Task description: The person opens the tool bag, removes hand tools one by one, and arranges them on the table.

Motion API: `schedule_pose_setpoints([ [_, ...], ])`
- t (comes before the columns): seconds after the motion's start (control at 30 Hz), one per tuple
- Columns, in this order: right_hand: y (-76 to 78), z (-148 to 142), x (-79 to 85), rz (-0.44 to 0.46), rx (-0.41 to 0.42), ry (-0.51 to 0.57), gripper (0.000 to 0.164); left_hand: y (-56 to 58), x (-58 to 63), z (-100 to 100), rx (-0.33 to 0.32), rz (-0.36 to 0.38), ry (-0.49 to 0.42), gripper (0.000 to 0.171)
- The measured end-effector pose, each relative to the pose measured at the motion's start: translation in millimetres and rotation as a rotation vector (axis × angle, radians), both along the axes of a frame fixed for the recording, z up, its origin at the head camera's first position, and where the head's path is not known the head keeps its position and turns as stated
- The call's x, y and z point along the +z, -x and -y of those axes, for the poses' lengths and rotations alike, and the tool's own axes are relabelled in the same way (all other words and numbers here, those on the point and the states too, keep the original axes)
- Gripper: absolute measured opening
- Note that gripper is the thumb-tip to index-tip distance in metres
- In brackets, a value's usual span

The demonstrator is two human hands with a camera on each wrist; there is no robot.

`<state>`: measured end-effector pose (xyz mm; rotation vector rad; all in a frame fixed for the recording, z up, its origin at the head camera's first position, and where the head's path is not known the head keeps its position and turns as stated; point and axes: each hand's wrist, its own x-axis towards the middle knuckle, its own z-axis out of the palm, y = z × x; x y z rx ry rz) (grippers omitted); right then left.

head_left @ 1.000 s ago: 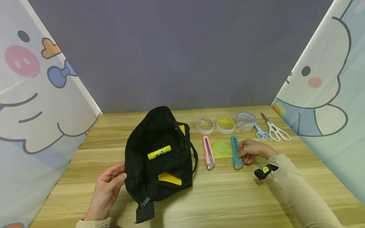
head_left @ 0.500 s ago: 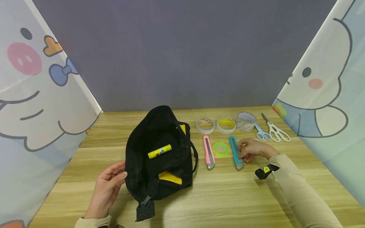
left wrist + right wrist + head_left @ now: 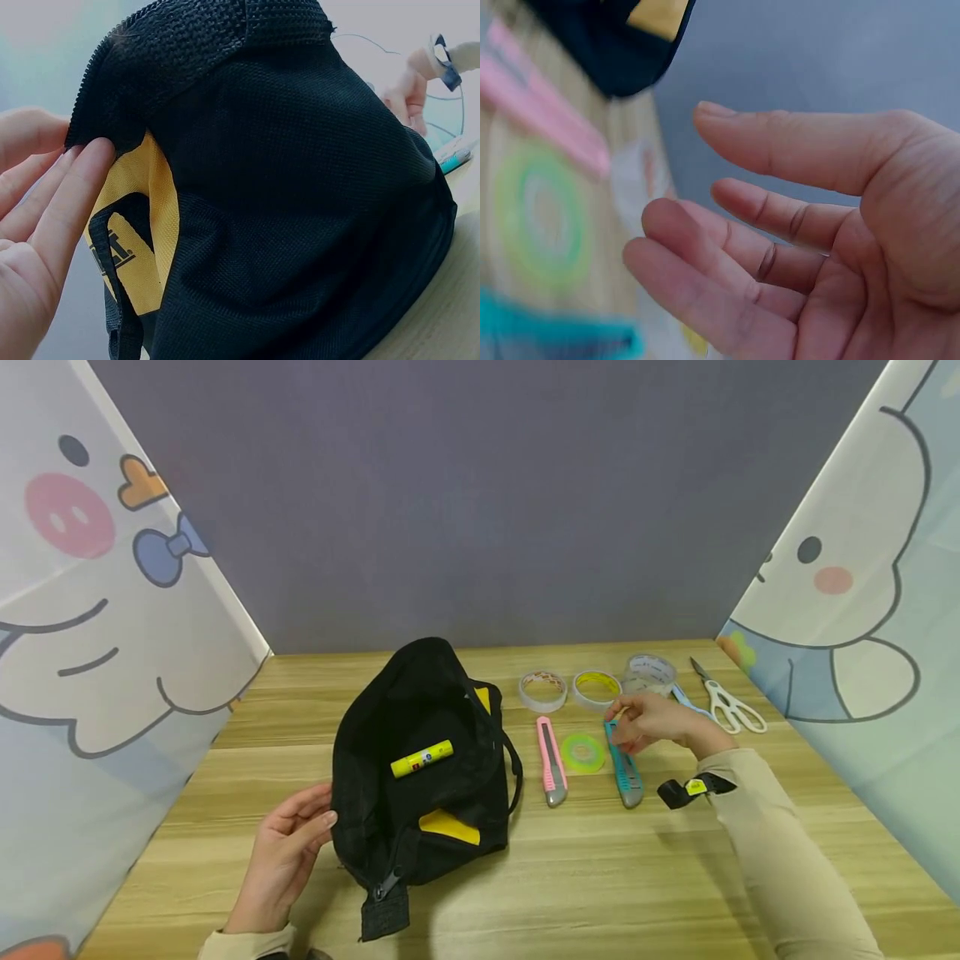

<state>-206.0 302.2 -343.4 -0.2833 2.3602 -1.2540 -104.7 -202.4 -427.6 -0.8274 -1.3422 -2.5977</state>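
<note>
My left hand [image 3: 279,860] pinches the left rim of a black bag [image 3: 347,760] with yellow patches. In the left wrist view the thumb and fingers meet at its zippered edge [image 3: 91,82]. The bag's mouth gapes upward, and a yellow glue stick [image 3: 422,759] lies inside. My right hand [image 3: 660,724] hovers over the top end of a teal utility knife [image 3: 627,778]. Its fingers are loosely bent and hold nothing in the right wrist view. Left of that knife lie a yellow-green tape roll [image 3: 583,767] and a pink utility knife [image 3: 551,762].
Behind the knives stand a white tape roll [image 3: 542,704], another with a yellow core [image 3: 597,702] and a wide clear tape roll [image 3: 647,685]. Blue-handled scissors [image 3: 686,697], partly hidden by my right hand, and white-handled scissors [image 3: 738,714] lie at the right. A grey panel [image 3: 480,510] closes the back.
My right hand has left the middle of the teal knife and moved up and slightly left toward its far end. The knife is slightly more tilted. My left hand keeps the bag rim.
</note>
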Motion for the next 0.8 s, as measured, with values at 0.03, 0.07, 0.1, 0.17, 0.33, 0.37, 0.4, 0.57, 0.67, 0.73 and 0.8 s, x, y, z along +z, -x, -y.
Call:
schedule_pose_setpoints([
  [0.03, 1.6, 6.2, 4.0, -0.006, 0.015, 0.005, 0.046, 0.0, -0.1, 0.0, 0.000, 0.000, -0.001, 0.047],
  [0.07, 3.1, 12.7, 7.8, -0.015, 0.027, 0.014, 0.046, 0.0, -0.1, 0.1, -0.001, 0.000, -0.004, 0.047],
  [0.1, 4.8, 19.6, 11.4, -0.023, 0.042, 0.021, 0.046, -0.1, -0.2, 0.2, -0.003, -0.001, -0.007, 0.047],
  [0.17, 7.6, 34.7, 18.6, -0.042, 0.074, 0.038, 0.046, -0.4, -0.3, 0.7, -0.007, -0.002, -0.012, 0.046],
  [0.33, 14.3, 74.6, 36.1, -0.080, 0.164, 0.081, 0.039, -1.6, 0.1, 3.0, -0.016, -0.002, -0.015, 0.047],
  [0.37, 15.6, 82.4, 40.2, -0.081, 0.180, 0.092, 0.038, -1.4, 0.4, 3.3, -0.014, 0.000, -0.014, 0.047],
  [0.4, 17.1, 90.2, 44.2, -0.086, 0.197, 0.100, 0.037, -0.9, 0.9, 3.5, -0.012, 0.002, -0.014, 0.046],
  [0.57, 24.1, 126.3, 58.9, -0.101, 0.270, 0.148, 0.038, 1.4, 2.2, 3.3, -0.012, 0.001, -0.024, 0.044],
  [0.67, 28.5, 146.1, 60.1, -0.101, 0.314, 0.168, 0.039, 1.3, 1.3, 2.2, -0.028, -0.007, -0.033, 0.044],
  [0.73, 31.3, 159.0, 59.9, -0.098, 0.334, 0.178, 0.038, 1.2, 0.5, 1.3, -0.036, -0.008, -0.034, 0.044],
  [0.8, 34.0, 171.7, 60.4, -0.096, 0.347, 0.190, 0.037, 1.3, 0.1, 0.4, -0.038, -0.010, -0.037, 0.044],
])
